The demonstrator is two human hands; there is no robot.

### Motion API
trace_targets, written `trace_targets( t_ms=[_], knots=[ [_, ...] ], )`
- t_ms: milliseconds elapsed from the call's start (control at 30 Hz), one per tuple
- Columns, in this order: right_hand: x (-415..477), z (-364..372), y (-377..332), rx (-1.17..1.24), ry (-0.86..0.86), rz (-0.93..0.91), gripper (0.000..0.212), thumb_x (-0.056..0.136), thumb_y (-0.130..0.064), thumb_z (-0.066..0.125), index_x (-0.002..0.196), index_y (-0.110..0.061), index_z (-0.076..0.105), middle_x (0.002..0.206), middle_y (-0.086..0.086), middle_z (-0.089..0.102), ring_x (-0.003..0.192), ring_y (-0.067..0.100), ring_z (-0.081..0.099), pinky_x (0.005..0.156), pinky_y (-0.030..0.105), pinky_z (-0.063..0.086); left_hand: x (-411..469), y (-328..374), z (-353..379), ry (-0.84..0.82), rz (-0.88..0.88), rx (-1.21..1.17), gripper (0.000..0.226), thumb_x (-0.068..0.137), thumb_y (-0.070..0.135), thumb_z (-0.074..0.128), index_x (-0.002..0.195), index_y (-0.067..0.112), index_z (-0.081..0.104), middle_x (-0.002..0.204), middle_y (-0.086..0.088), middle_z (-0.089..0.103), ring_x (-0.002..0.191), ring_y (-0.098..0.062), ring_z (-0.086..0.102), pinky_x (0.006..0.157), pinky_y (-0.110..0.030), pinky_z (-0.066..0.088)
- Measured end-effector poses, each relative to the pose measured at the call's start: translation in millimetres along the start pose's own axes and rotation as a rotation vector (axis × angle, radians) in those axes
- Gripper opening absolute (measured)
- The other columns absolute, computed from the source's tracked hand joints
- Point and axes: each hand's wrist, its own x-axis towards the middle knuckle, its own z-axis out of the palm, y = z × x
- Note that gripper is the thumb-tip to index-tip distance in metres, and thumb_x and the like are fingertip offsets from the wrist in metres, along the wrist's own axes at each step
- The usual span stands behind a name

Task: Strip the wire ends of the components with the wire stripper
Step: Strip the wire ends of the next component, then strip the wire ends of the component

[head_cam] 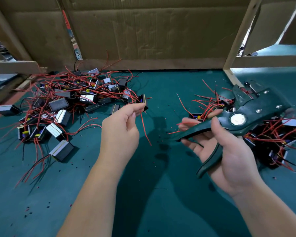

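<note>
The green mat [161, 194] is lying under the wire stripper [237, 119]. Well left of the stripper a big pile of components [72, 103] is sprawling, and a smaller pile [272, 139] is sitting just behind it. My right hand [229, 156] is curling round the stripper's spread handles. Left of the stripper, my left hand [121, 127] is pinching one black component [143, 104], its red wire [144, 127] dangling. The stripper's blurred head is perhaps gripping nothing.

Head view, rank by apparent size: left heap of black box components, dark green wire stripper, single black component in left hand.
1. Left heap of black box components with red wires
2. Dark green wire stripper in the right hand, nearer the camera
3. Single black component pinched by the left hand
</note>
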Motion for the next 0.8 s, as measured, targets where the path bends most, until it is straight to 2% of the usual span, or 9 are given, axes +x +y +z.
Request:
trace_targets(
  t_ms=[133,200,267,367,433,533,600,667,800],
  knots=[
    [5.5,-2.2,-6.8,0.098,0.118,0.120,0.047,0.081,-0.032,0.057,0.120,-0.004,0.054,0.119,0.025,0.064,0.103,0.037,0.066,0.075,0.038,0.059,-1.0,0.2,0.6,0.013,-0.057,-0.018,0.034,0.093,0.003,0.048,0.109,0.021,0.072,0.094,0.020,0.068,0.082,0.011,0.060,0.072,-0.001,0.041],
    [6.6,-3.1,-11.3,0.085,0.097,0.236,0.034,0.088,-0.035,0.051,0.100,-0.008,0.069,0.112,0.028,0.066,0.099,0.038,0.068,0.071,0.038,0.060,-1.2,2.1,0.8,0.016,-0.104,-0.057,0.030,0.091,0.012,0.049,0.107,0.023,0.073,0.084,0.025,0.067,0.075,0.005,0.061,0.069,-0.002,0.041],
    [5.7,-2.3,-16.0,0.076,0.010,0.320,0.039,0.093,-0.035,0.043,0.077,-0.021,0.076,0.106,0.027,0.068,0.096,0.038,0.069,0.063,0.035,0.059,-1.5,5.2,0.3,0.022,-0.128,-0.110,0.032,0.086,0.024,0.046,0.102,0.027,0.074,0.070,0.022,0.064,0.070,0.006,0.057,0.068,-0.002,0.039],
    [3.1,-1.7,-24.3,0.201,-0.153,0.359,0.023,0.085,-0.033,0.049,0.101,-0.029,0.065,0.105,0.030,0.067,0.095,0.041,0.068,0.059,0.036,0.060,-1.6,7.5,-1.6,0.016,-0.133,-0.133,0.027,0.085,0.034,0.044,0.080,0.039,0.071,0.071,0.010,0.057,0.070,-0.002,0.050,0.065,-0.007,0.038],
    [0.8,-4.5,-27.3,0.261,-0.328,0.364,0.033,0.084,-0.033,0.057,0.116,-0.029,0.063,0.104,0.030,0.067,0.094,0.043,0.068,0.063,0.040,0.060,-1.5,7.3,-2.1,0.004,-0.141,-0.104,0.027,0.085,0.037,0.044,0.075,0.042,0.068,0.073,0.009,0.052,0.070,-0.004,0.047,0.062,-0.016,0.037],
    [-3.4,-5.6,-23.0,0.256,-0.526,0.427,0.048,0.084,-0.026,0.066,0.131,-0.020,0.057,0.107,0.027,0.067,0.097,0.047,0.065,0.077,0.048,0.057,-1.5,7.7,-1.1,0.015,-0.144,-0.080,0.026,0.086,0.038,0.044,0.075,0.032,0.067,0.072,0.009,0.050,0.069,-0.006,0.044,0.065,-0.026,0.037],
    [-4.0,-3.2,-13.4,0.206,-0.493,0.405,0.052,0.078,-0.017,0.072,0.128,-0.009,0.059,0.114,0.024,0.065,0.102,0.041,0.065,0.086,0.052,0.054,-1.4,7.7,-0.5,0.024,-0.143,-0.044,0.030,0.085,0.040,0.044,0.080,0.024,0.068,0.071,0.008,0.051,0.069,-0.008,0.045,0.070,-0.033,0.043],
    [-2.3,1.3,-1.9,0.174,-0.366,0.356,0.052,0.073,-0.004,0.067,0.124,-0.001,0.060,0.123,0.020,0.063,0.110,0.032,0.063,0.089,0.049,0.052,-1.6,7.0,-0.6,0.022,-0.150,-0.036,0.027,0.086,0.040,0.044,0.078,0.027,0.067,0.070,0.008,0.053,0.069,-0.008,0.047,0.075,-0.036,0.044],
    [8.0,7.6,12.2,0.165,-0.115,0.342,0.057,0.070,0.002,0.053,0.126,-0.007,0.055,0.125,0.008,0.065,0.115,0.021,0.062,0.083,0.040,0.057,-2.5,7.4,-0.5,-0.001,-0.139,-0.055,0.031,0.086,0.038,0.044,0.067,0.040,0.069,0.070,0.007,0.051,0.067,-0.008,0.045,0.061,-0.026,0.035]
  ],
)
